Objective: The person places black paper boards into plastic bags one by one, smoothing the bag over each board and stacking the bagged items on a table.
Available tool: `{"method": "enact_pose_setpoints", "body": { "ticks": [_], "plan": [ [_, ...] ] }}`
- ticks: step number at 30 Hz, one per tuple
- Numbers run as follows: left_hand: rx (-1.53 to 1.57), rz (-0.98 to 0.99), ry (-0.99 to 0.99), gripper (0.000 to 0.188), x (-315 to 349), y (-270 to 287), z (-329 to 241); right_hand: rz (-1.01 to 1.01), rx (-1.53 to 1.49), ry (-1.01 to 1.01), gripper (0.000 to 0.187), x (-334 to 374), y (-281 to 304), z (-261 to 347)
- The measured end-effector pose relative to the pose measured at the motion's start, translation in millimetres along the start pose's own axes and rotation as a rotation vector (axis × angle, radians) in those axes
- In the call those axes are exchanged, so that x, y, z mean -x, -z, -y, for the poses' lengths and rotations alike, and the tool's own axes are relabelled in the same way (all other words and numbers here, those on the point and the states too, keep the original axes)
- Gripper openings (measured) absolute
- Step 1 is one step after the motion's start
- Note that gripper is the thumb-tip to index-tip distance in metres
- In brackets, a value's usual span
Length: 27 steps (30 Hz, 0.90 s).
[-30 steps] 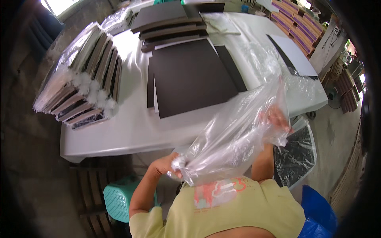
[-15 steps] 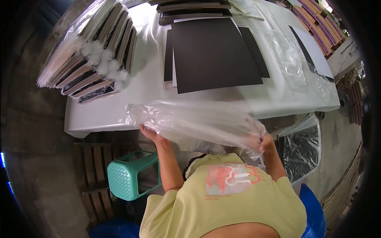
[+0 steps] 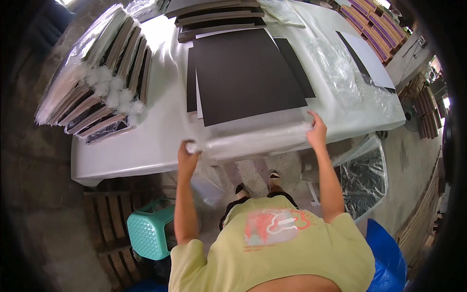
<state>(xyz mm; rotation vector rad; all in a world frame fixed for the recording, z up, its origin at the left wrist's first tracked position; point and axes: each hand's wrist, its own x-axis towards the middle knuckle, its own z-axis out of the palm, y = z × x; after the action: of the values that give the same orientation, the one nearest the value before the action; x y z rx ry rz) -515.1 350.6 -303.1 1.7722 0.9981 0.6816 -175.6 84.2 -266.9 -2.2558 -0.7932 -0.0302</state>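
A clear plastic bag (image 3: 258, 142) stretches between my hands above the near edge of the white-covered table (image 3: 131, 160). My left hand (image 3: 188, 155) is closed around its bunched left end. At the other end my right hand (image 3: 316, 130) pinches the plastic, with the index finger reaching past it. Just beyond the bag lies a large black sheet (image 3: 245, 73), on top of white and black sheets that stick out at its sides. The film is smeared by motion, so its opening cannot be made out.
Plastic-wrapped boards (image 3: 97, 82) stand piled at the left. A stack of dark boards (image 3: 219, 19) lies at the back. Loose clear film (image 3: 335, 73) covers the table's right part. Below are a green stool (image 3: 148, 233), a wooden pallet (image 3: 109, 219) and a wrapped black panel (image 3: 365, 180).
Both hands have moved forward to the table edge and the bag has gone with them. The bag, spread wide before, is now gathered into a narrow band.
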Motion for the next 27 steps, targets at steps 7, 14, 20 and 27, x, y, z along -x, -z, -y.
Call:
{"method": "enact_pose_setpoints", "body": {
  "ticks": [7, 14, 20, 27],
  "plan": [
    [-0.445, -0.377, 0.067, 0.045, -49.7, -73.9, -40.3, -0.271, -0.004, -0.181, 0.035, -72.6, -47.5, -14.8],
    [-0.532, -0.373, 0.141, 0.039, -19.6, -65.8, -57.2, -0.207, -0.124, -0.156, 0.038, -47.3, -32.4, -4.4],
    [0.253, -0.074, 0.192, 0.027, 48.7, -16.7, -1.1, 0.007, -0.635, -0.399, 0.017, 20.3, -8.9, -57.8],
    [0.224, 0.038, 0.221, 0.018, 52.8, -7.1, 8.5, 0.058, -1.089, -0.571, 0.020, 42.4, -1.2, -57.5]
  ]
}}
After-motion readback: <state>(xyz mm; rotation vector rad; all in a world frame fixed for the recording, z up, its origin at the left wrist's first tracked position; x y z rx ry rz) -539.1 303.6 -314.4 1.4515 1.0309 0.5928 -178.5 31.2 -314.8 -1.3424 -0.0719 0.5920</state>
